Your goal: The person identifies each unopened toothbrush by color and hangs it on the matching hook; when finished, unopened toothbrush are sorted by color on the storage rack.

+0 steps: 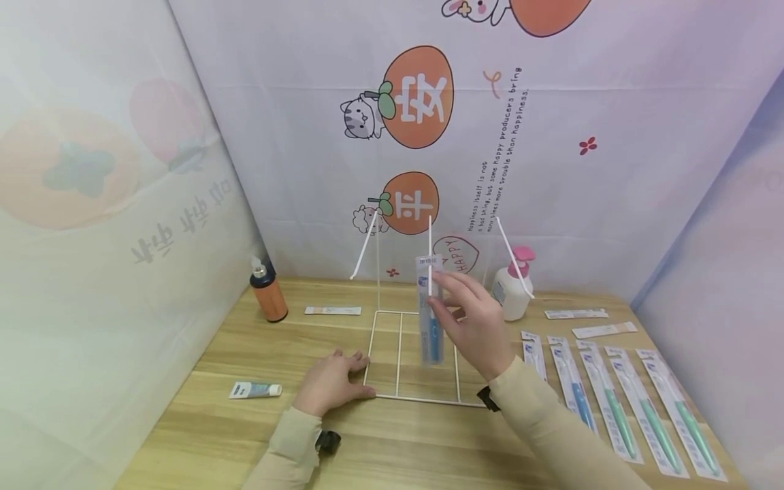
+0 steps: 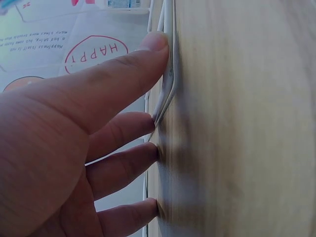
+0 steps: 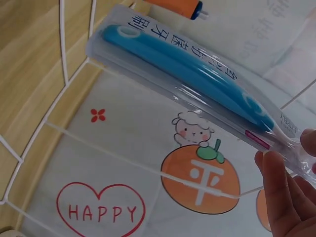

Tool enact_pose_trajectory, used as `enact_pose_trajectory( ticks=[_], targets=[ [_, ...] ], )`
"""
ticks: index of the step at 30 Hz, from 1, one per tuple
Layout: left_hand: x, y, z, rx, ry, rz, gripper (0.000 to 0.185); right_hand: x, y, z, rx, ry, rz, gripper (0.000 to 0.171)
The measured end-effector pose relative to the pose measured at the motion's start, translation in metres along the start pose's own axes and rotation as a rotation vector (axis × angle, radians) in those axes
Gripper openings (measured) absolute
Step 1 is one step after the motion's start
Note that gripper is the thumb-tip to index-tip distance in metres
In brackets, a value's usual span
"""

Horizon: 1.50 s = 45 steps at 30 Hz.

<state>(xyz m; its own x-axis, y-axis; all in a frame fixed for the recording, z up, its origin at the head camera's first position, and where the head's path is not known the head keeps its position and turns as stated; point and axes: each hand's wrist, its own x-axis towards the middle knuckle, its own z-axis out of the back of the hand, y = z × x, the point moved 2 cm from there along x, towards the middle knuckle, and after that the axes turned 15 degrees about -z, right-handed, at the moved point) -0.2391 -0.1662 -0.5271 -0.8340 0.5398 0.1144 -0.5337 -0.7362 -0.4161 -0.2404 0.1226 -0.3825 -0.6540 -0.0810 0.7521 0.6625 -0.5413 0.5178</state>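
Observation:
My right hand [image 1: 476, 318] pinches a packaged blue toothbrush [image 1: 433, 340] near its top, holding it upright over the white wire rack [image 1: 398, 354]. The rack's middle prong [image 1: 430, 282] shows in front of the package's upper part and continues above its top edge. In the right wrist view, the blue handle [image 3: 187, 74] shows through the clear pack, with fingertips at the pack's other end. My left hand [image 1: 331, 382] rests at the rack base's front left corner. Its thumb [image 2: 143, 52] presses the base wire in the left wrist view, the other fingers spread with tips down.
Several packaged toothbrushes [image 1: 618, 415] lie in a row at right. A pink-topped pump bottle [image 1: 513, 289] stands behind the rack's right side, an orange bottle [image 1: 269, 298] at left. A small tube [image 1: 254, 390] and thin sachets [image 1: 333, 310] lie about. Fabric walls surround the table.

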Motion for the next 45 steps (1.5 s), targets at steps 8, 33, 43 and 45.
enact_pose_trajectory(
  ticks=[8, 33, 43, 45],
  targets=[
    [0.002, 0.001, -0.001, 0.018, -0.003, -0.005, 0.071, 0.026, -0.020, -0.015, -0.043, -0.021, -0.044, 0.044],
    [-0.001, 0.001, -0.003, 0.007, -0.008, -0.006, 0.071, 0.069, -0.055, -0.045, -0.158, -0.087, -0.206, 0.039],
    [-0.002, 0.000, -0.001, -0.007, -0.006, -0.003, 0.070, 0.070, -0.057, -0.048, -0.158, -0.083, -0.231, 0.040],
    [-0.002, -0.001, 0.000, -0.007, -0.009, -0.006, 0.071, 0.070, -0.057, -0.049, -0.160, -0.083, -0.237, 0.040]
  ],
)
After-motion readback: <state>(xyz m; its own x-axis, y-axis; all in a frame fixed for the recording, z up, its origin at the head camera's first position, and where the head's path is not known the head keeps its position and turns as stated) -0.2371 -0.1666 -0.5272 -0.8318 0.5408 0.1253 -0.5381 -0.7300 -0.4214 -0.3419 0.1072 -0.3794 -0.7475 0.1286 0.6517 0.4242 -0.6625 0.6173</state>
